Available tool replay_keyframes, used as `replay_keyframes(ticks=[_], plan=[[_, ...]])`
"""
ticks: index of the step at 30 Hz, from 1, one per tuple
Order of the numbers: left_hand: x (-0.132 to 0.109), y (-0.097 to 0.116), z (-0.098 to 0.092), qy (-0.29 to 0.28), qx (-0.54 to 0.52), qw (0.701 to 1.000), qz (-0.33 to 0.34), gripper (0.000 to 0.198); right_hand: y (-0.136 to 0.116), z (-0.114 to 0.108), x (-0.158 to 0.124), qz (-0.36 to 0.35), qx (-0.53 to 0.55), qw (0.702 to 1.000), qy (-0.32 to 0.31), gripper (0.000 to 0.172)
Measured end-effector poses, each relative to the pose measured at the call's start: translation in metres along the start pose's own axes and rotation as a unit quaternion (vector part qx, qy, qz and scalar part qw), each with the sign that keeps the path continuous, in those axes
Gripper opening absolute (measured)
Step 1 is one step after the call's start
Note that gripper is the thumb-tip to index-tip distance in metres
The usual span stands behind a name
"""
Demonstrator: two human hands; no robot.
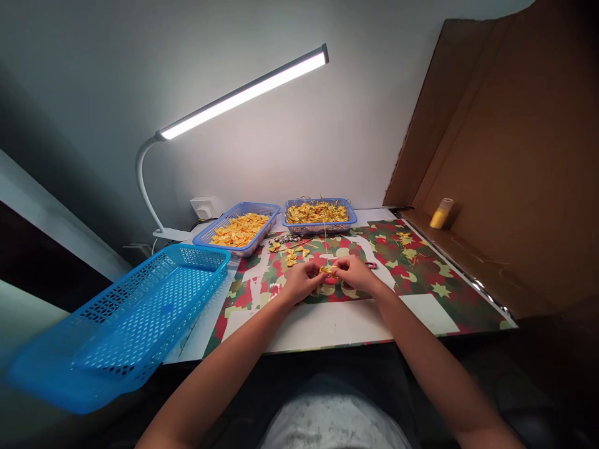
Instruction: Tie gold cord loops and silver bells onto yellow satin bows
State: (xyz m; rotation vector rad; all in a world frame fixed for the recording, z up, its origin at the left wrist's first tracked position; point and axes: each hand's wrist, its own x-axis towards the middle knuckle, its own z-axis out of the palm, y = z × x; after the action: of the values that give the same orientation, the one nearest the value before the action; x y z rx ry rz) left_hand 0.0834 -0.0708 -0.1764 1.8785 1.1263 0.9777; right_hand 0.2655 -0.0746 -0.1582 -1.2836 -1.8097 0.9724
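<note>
My left hand (pixel 299 282) and my right hand (pixel 356 273) meet over the middle of the table. Between their fingertips they pinch a small gold ribbon bow (pixel 328 271); the fingers partly cover it. A thin gold cord (pixel 326 240) runs up from the bow. Beyond my left hand lie several loose gold bows (pixel 294 256) and a row of small silvery round pieces (pixel 286 239). Just right of my right hand shows the pinkish-red end of an object (pixel 371 265), its kind too hidden to tell.
A blue-violet basket (pixel 201 239) of gold pieces and another basket (pixel 352 219) of corded gold bows stand behind. A large blue basket (pixel 163 324) sits left. Above is a lamp (pixel 243 93). At right are yellow scraps (pixel 409 249), a yellow-filled container (pixel 440 215) and cardboard (pixel 505 137).
</note>
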Motion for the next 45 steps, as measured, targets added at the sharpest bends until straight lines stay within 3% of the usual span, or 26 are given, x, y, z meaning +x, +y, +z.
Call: replay_keyframes(ticks=[9, 22, 27, 29, 32, 38, 45], plan=[[0.0, 0.002, 0.002, -0.012, -0.074, 0.997, -0.03, 0.041, -0.002, 0.002, 0.0, -0.052, -0.06, 0.996, 0.049, 0.015], [0.004, -0.003, 0.003, 0.02, -0.045, 0.999, -0.022, 0.037, 0.002, 0.011, 0.004, -0.091, -0.11, 0.986, 0.09, 0.015], [0.005, 0.0, 0.002, 0.049, -0.035, 0.998, -0.027, 0.035, -0.001, 0.012, -0.001, -0.103, -0.117, 0.975, 0.159, 0.031], [0.006, 0.0, 0.001, 0.066, -0.031, 0.997, -0.03, 0.034, -0.005, 0.014, -0.005, -0.124, -0.115, 0.976, 0.141, 0.034], [0.007, -0.002, 0.0, 0.089, -0.026, 0.995, -0.035, 0.032, -0.012, 0.019, -0.01, -0.15, -0.111, 0.977, 0.103, 0.016], [0.007, 0.0, 0.001, 0.09, -0.012, 0.995, -0.03, 0.031, -0.012, 0.029, -0.004, -0.098, -0.127, 0.975, 0.152, 0.016], [0.003, 0.004, 0.003, 0.074, 0.018, 0.997, 0.0, 0.026, -0.007, 0.032, 0.005, -0.052, -0.059, 0.989, 0.127, 0.016]])
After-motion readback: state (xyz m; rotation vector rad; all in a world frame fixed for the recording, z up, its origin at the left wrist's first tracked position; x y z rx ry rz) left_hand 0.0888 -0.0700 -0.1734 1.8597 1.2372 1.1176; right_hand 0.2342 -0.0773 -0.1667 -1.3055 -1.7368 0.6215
